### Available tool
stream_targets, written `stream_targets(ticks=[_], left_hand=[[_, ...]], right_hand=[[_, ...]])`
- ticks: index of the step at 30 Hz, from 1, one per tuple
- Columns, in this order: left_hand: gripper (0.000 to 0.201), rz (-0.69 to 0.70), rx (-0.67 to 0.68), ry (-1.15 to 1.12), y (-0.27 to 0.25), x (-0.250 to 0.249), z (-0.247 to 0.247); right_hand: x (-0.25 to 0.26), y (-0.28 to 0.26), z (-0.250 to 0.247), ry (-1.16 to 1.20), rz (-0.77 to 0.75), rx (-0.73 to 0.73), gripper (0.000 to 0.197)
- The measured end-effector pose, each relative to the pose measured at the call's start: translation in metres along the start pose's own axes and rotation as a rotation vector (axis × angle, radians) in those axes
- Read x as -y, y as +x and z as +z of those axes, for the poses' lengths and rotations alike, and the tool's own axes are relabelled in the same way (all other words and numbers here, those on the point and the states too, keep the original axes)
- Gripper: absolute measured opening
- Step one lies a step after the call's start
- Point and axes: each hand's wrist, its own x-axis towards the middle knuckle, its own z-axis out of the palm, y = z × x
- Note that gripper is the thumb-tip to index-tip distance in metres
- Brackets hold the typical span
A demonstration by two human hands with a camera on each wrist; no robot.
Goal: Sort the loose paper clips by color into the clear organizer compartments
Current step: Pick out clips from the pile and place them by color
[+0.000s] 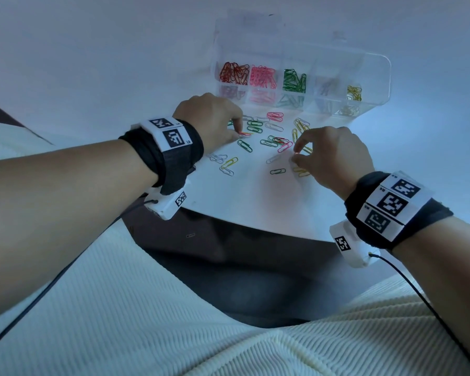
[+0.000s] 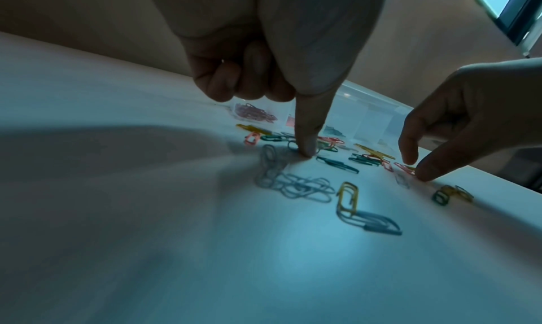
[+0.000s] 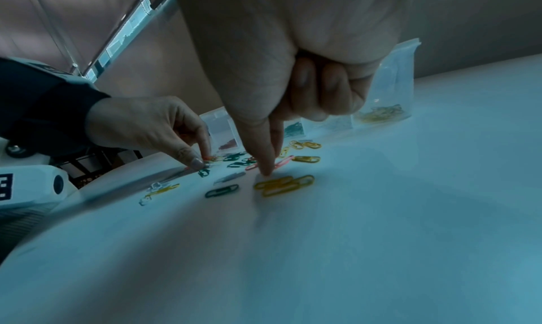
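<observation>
Left hand (image 1: 210, 118) pinching a red clip (image 1: 244, 134) on the table (image 1: 120, 63). Right hand (image 1: 334, 156) pinching a pink clip (image 1: 296, 153), other fingers curled.

Black wristbands (image 1: 164, 153), white coded tags

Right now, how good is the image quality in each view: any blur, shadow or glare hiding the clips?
Head view: sharp at the loose clips, organizer hazy and washed out. Left wrist view: dim, blurred at the edges, the left hand shadowing the silver clips. Right wrist view: soft, wide-angle stretch, yellow clips readable.
</observation>
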Motion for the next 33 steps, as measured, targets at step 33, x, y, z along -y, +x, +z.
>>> stream_targets(ticks=[33], left_hand=[[0.015, 0.052, 0.013, 0.051, -0.005, -0.013, 0.005]], right_hand=[[-0.008, 0.005, -0.003, 0.070, 0.066, -0.010, 0.017]])
